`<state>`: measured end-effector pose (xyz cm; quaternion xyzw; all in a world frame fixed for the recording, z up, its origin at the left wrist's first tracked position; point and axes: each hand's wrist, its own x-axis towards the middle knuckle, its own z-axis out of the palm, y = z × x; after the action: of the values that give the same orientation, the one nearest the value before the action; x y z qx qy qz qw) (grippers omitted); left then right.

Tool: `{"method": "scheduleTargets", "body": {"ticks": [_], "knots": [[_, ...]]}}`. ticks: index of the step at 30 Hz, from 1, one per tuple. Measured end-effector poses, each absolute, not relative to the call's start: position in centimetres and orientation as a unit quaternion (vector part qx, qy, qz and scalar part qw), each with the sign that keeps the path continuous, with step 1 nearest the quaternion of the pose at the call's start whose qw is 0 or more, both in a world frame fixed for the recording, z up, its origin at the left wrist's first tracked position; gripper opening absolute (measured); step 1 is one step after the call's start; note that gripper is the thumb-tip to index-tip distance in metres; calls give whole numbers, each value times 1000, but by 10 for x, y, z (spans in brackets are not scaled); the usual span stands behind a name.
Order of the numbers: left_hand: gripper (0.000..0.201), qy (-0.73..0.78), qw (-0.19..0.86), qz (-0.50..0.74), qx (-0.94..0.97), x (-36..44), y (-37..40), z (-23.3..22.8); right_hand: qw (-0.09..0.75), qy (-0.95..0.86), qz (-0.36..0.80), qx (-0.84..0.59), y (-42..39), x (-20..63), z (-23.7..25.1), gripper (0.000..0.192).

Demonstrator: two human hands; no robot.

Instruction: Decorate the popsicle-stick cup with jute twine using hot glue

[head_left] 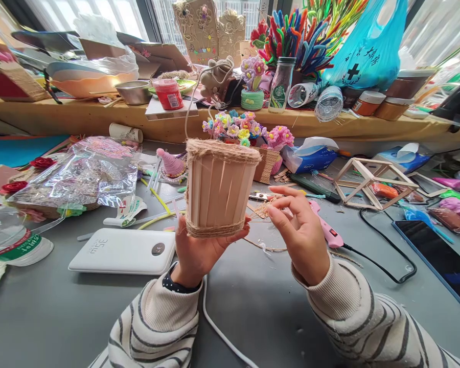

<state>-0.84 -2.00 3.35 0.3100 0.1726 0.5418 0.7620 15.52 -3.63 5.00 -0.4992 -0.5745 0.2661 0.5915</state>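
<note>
Head view: pot (pixel 218 189), a small holder of upright wooden sticks with twine wound around its rim and its base, is held up at the middle of the frame above the grey table (pixel 253 306). Its long axis runs nearly vertical, tipped slightly, with the open mouth up and a little wider than the base. Left hand (pixel 199 253) holds it from below, fingers curled around the base and pressing on the lower twine band, thumb showing at the pot's lower right edge. Right hand (pixel 301 237) floats just right of the pot, apart from it, fingers (pixel 287 197) loosely bent and pointing left toward the pot's side; it grips nothing that I can see. So the pot lies to the left of the right fingertips, at about their height, and the left hand is the one in contact. On the table, a white power bank (pixel 124 250) lies at lower left, a pink glue gun (pixel 327 230) just behind the right hand, and a stick frame (pixel 368 181) sits at right.
</note>
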Motion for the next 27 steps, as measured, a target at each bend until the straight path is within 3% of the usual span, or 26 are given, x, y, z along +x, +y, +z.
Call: {"method": "scheduleTargets", "body": {"ticks": [13, 27], "knots": [[66, 171, 761, 548, 302, -9, -19, 38, 492, -669, 245, -500, -29, 175, 64, 15], [60, 146, 765, 547, 307, -9, -20, 35, 474, -718, 128, -493, -28, 176, 66, 7]]}}
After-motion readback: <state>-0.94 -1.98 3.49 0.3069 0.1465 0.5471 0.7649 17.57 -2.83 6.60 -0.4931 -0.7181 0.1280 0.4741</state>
